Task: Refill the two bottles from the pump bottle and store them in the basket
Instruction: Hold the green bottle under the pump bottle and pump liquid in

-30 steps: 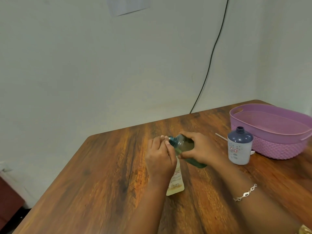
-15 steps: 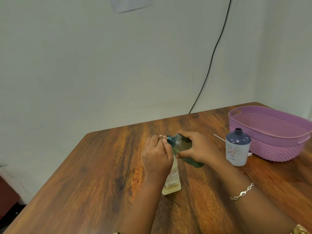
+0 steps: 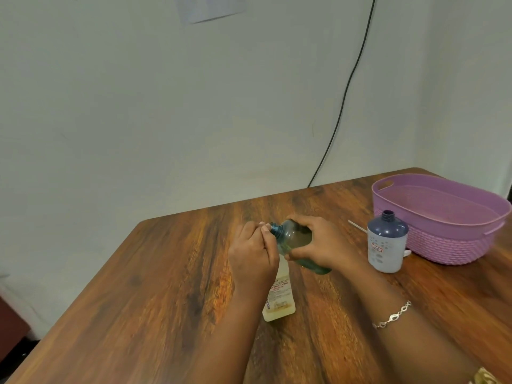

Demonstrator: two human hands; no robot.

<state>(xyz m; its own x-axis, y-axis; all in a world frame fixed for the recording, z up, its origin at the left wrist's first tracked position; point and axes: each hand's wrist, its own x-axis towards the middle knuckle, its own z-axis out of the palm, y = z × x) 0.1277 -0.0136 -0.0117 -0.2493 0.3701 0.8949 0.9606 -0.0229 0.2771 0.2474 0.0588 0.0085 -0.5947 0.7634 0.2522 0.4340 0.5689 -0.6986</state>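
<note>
My right hand [image 3: 328,245] grips a clear blue-green bottle [image 3: 295,238], tilted on its side with its open neck pointing left. The neck touches the fingers of my left hand [image 3: 253,259]. That hand is closed around the top of a cream labelled bottle [image 3: 279,299] standing on the wooden table [image 3: 166,273]; its mouth is hidden by my fingers. A blue-grey bottle [image 3: 386,245] with an open neck stands to the right. Behind it sits the purple basket [image 3: 448,249], with nothing visible inside.
A thin white tube [image 3: 357,226] lies on the table behind the blue-grey bottle. A black cable [image 3: 343,106] runs down the wall to the table's far edge. The table's left edge drops to the floor.
Both hands keep their grips. The tilted bottle's neck has stayed against my left fingers; only the view has shifted slightly.
</note>
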